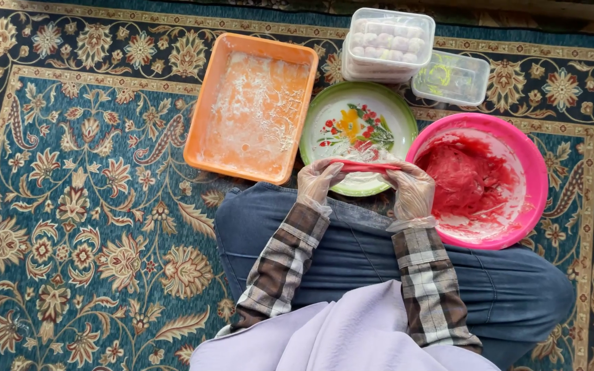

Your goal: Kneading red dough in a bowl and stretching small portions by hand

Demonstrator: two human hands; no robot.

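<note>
Stretching between both gloved hands, a strip of red dough (366, 165) is held over the near rim of the floral plate (357, 137), just beyond the knees. The dough is judged soft, light, sticky and easily torn; it sags slightly, so it is best gripped at its two ends, as it is now. The left hand (317, 184) is closed on the left end, fingers curled together around it. The right hand (412, 192) is pinched on the right end, thumb and fingers pressed shut on the dough. Thin plastic gloves are worn on both hands, likely slippery. A pink bowl (532, 172) with more red dough is seen at right, touching the plate. An orange tray (204, 117) dusted with flour lies at left. Lidded clear boxes (390, 41) of pale balls are stacked far, with an empty box (452, 79) just beside them.
</note>
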